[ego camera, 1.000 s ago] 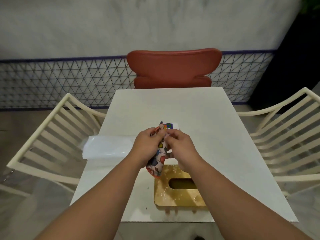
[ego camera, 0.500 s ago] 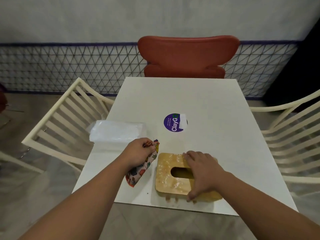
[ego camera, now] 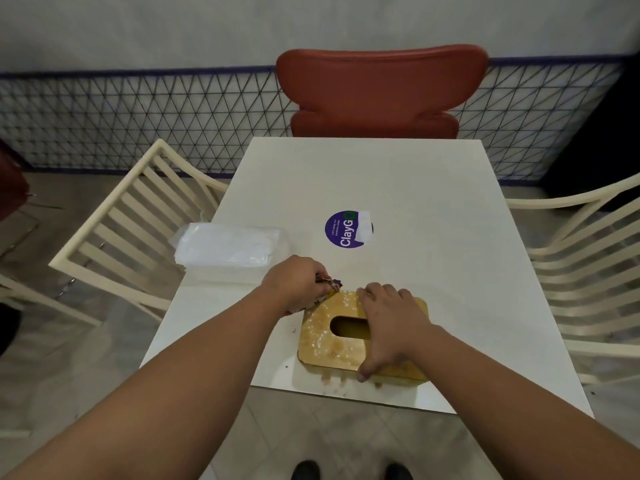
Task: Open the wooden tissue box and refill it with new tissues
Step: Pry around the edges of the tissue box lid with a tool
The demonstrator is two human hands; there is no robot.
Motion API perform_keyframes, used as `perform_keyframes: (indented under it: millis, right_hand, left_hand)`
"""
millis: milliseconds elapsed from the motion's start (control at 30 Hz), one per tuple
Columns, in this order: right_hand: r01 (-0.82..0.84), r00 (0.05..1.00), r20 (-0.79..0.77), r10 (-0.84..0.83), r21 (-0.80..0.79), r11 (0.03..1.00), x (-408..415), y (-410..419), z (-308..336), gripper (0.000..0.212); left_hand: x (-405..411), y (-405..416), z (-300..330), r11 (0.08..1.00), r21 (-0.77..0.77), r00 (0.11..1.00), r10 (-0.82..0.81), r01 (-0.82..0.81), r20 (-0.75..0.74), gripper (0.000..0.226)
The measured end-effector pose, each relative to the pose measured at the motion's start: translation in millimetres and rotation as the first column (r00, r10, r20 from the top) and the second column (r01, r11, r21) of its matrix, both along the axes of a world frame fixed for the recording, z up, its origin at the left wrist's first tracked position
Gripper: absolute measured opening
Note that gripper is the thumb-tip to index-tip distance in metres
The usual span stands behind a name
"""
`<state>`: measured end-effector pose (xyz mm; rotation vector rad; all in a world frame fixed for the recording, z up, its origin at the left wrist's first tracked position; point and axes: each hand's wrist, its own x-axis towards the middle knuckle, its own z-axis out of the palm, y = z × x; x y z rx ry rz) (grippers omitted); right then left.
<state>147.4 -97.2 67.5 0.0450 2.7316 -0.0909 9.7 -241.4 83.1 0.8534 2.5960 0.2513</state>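
The wooden tissue box (ego camera: 325, 337) lies near the front edge of the white table (ego camera: 433, 209), its top speckled with pale spots and its oval slot facing up. My right hand (ego camera: 388, 323) lies flat over the box's right half, fingers spread across the lid and thumb at the front edge. My left hand (ego camera: 298, 282) is closed on a colourful patterned cloth (ego camera: 329, 283) and presses it against the box's far left corner. A clear plastic pack of white tissues (ego camera: 228, 249) rests at the table's left edge, beyond my left hand.
A purple round sticker (ego camera: 343, 230) with white tape marks the table's middle. A red chair (ego camera: 377, 91) stands at the far end, cream slatted chairs to the left (ego camera: 114, 216) and right (ego camera: 588, 271). A wire mesh fence runs along the wall behind.
Both hands held the cloth up together a second ago. My right hand then dropped onto the box, and my left hand has brought the cloth onto the box's far left corner.
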Motion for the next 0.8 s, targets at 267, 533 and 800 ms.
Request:
perform_keyframes:
  millis: [267,533,800]
  right_hand:
    - [0.009,1.0,0.005,-0.009,-0.001,1.0,-1.3,-1.0,0.8,0.135]
    - [0.01,1.0,0.011,-0.01,0.03,1.0,-1.2,-2.0,1.6,0.137]
    - [-0.001,1.0,-0.01,0.001,-0.013,1.0,2.4,1.6,2.4,0.137]
  left_hand:
    - [8.4,10.0,-1.1,0.998,-0.005,0.995,-0.059,0.059,-0.08,0.028]
    - [5.9,5.4,-4.7,0.999,0.021,0.998,-0.041,0.042,-0.056,0.029]
    - [-29.1,-43.8,15.6,0.997,-0.059,0.997,-0.051,0.047,-0.057,0.022]
